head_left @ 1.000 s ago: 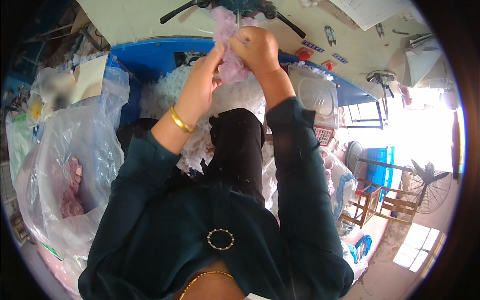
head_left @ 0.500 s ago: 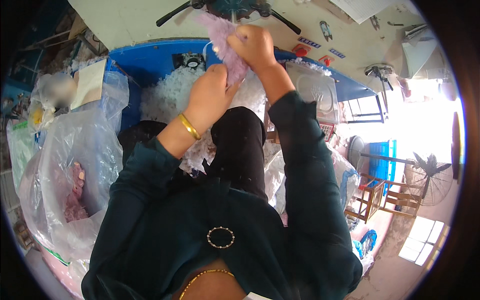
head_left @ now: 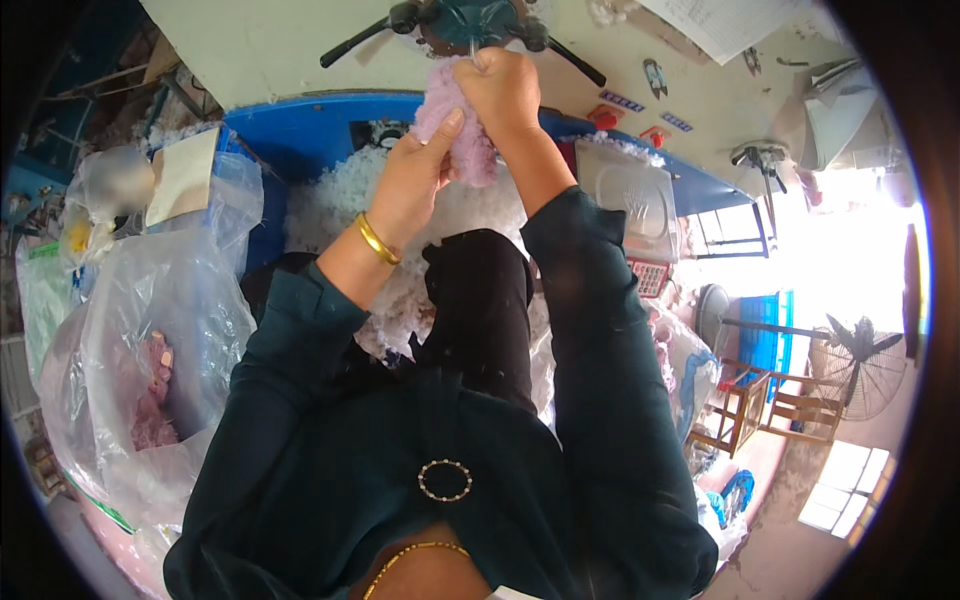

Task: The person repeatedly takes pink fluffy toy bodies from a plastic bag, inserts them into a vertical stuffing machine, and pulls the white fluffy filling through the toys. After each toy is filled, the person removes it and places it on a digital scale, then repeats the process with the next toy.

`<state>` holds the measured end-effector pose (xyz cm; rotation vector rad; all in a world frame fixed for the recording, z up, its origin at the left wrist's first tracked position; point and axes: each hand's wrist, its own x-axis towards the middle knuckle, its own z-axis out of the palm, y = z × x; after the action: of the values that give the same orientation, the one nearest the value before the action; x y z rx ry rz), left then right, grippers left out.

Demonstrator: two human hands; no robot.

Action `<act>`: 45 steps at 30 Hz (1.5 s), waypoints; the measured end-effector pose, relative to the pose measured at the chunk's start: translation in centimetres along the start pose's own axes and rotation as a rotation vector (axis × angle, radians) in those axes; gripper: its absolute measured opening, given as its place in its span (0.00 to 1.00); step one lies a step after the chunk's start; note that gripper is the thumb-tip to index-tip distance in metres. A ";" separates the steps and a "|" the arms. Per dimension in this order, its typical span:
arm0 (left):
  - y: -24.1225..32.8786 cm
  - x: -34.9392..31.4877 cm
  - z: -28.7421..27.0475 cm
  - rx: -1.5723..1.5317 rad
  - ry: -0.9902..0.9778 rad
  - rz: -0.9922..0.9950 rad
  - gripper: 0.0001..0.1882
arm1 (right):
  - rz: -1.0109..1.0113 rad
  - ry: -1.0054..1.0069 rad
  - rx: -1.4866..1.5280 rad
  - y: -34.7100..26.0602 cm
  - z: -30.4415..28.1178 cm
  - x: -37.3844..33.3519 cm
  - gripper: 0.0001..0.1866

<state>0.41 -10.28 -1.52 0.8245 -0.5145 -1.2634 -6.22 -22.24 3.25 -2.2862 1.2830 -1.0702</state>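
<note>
A lilac plush piece is up against the thin metal nozzle of a dark machine head with black handles. My right hand is closed around its upper end, close to the nozzle. Lower down, my left hand grips the plush from the side, thumb on top and the other fingers mostly hidden. The plush looks rounded and hangs between both hands. White fluffy stuffing lies below my hands in the blue-edged bin.
Left of me, a clear plastic bag holds mauve plush pieces. On the pale tabletop are red knobs, small snips and papers. Wooden stools and a standing fan are at the right.
The plush now looks plumper and has turned more upright at the nozzle. My left hand has shifted slightly left, its thumb now lying over the plush. My right hand stays near the nozzle.
</note>
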 end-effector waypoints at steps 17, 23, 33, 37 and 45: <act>1.4 0.8 1.0 0.326 0.018 0.254 0.04 | 0.052 -0.082 0.088 -0.4 -0.3 0.2 0.15; -0.2 -4.3 -1.1 -0.039 -0.187 0.039 0.18 | -0.078 -0.071 0.169 -0.2 -1.8 -4.3 0.14; -0.4 -3.9 -0.2 0.264 -0.146 0.088 0.12 | 0.042 -0.203 0.897 3.7 -2.0 -7.8 0.10; -0.9 0.9 -1.3 0.824 -0.140 0.560 0.19 | 0.038 -0.080 0.914 4.2 -0.2 -5.4 0.11; -0.9 -4.1 -0.9 0.429 -0.156 0.202 0.17 | -0.117 -0.081 0.497 0.7 -3.9 -7.9 0.11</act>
<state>-0.53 -6.15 -2.34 1.0043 -0.9930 -1.0481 -12.02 -15.74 1.92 -2.0137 0.7509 -1.1652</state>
